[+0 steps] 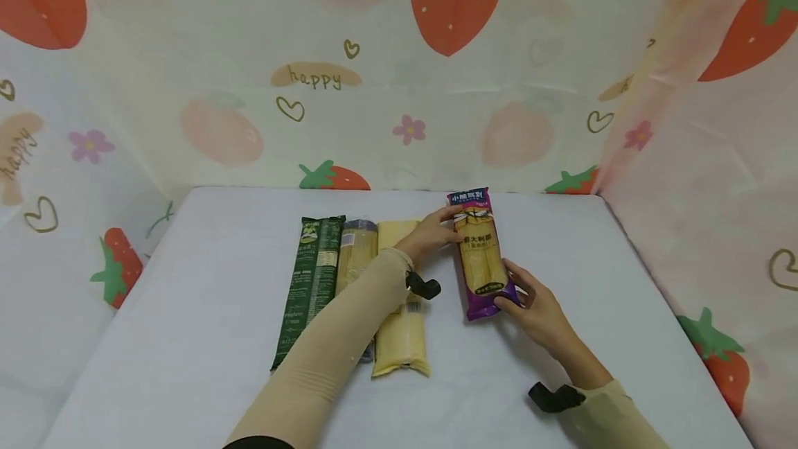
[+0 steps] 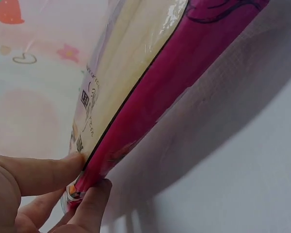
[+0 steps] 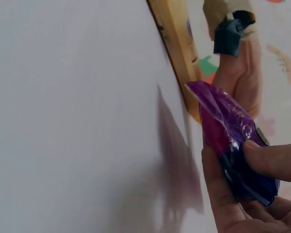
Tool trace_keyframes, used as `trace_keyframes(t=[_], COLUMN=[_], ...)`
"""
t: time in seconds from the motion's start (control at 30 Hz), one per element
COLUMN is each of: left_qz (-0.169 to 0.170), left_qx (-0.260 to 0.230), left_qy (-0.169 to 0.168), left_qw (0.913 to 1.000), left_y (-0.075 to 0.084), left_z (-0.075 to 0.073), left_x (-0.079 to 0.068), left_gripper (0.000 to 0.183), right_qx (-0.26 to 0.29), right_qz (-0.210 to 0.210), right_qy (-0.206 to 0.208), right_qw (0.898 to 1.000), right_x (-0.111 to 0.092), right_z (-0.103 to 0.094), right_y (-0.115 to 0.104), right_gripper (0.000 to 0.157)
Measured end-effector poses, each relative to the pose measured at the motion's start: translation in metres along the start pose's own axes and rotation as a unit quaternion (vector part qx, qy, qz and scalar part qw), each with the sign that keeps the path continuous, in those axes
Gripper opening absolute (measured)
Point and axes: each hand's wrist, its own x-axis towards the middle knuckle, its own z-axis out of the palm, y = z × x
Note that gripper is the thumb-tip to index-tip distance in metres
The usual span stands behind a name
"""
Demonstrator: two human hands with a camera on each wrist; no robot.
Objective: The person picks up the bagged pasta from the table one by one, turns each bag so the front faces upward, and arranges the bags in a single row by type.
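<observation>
A purple and magenta pasta packet [image 1: 483, 248] with a clear window is held between both hands, tilted a little above the white table. In the head view my left hand [image 1: 431, 233] pinches its upper left edge. The left wrist view shows thumb and fingers on opposite sides of the packet's magenta side [image 2: 150, 92]. At the lower right end, my right hand [image 1: 539, 310] grips a corner. The right wrist view has the crinkled purple end [image 3: 228, 121] between thumb [image 3: 276, 162] and fingers.
Left of the held packet, a green packet [image 1: 309, 276], a clear packet of pale contents [image 1: 357, 248] and a yellow packet [image 1: 402, 345] lie side by side on the white table [image 1: 206, 283]. My left forearm crosses over them. Strawberry-printed cloth walls [image 1: 386, 137] stand behind and at both sides.
</observation>
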Motion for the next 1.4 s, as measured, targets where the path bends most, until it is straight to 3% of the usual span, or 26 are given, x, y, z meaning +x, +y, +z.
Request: trace_keyframes(t=[0.13, 0.33, 0.57, 0.8, 1.13, 1.4], left_qz=[-0.006, 0.013, 0.009, 0.036, 0.035, 0.041], left_qx=[0.012, 0.054, 0.029, 0.080, 0.080, 0.140], left_qy=[-0.008, -0.006, -0.010, -0.016, -0.018, -0.043], left_qw=[0.9999, 0.9984, 0.9995, 0.9961, 0.9960, 0.9884], left_y=[0.001, -0.001, -0.005, -0.009, -0.006, -0.003], left_z=[0.006, 0.009, 0.009, 0.016, 0.007, 0.002], left_x=[0.000, 0.002, 0.007, 0.015, 0.013, 0.005], left_gripper=[0.074, 0.071, 0.072, 0.075, 0.067, 0.063], right_qx=[-0.017, -0.018, -0.028, -0.055, -0.116, -0.186], right_qz=[0.006, 0.009, 0.008, 0.014, 0.034, 0.028], right_qy=[-0.001, 0.003, 0.003, 0.012, 0.025, 0.018], right_qw=[1.000, 1.000, 1.000, 0.998, 0.992, 0.982], right_x=[-0.004, -0.001, 0.006, 0.005, 0.005, 0.005], right_z=[-0.003, -0.004, -0.003, -0.004, -0.002, -0.004], right_y=[0.000, 0.003, 0.012, 0.012, 0.012, 0.003], right_gripper=[0.077, 0.076, 0.076, 0.075, 0.071, 0.069])
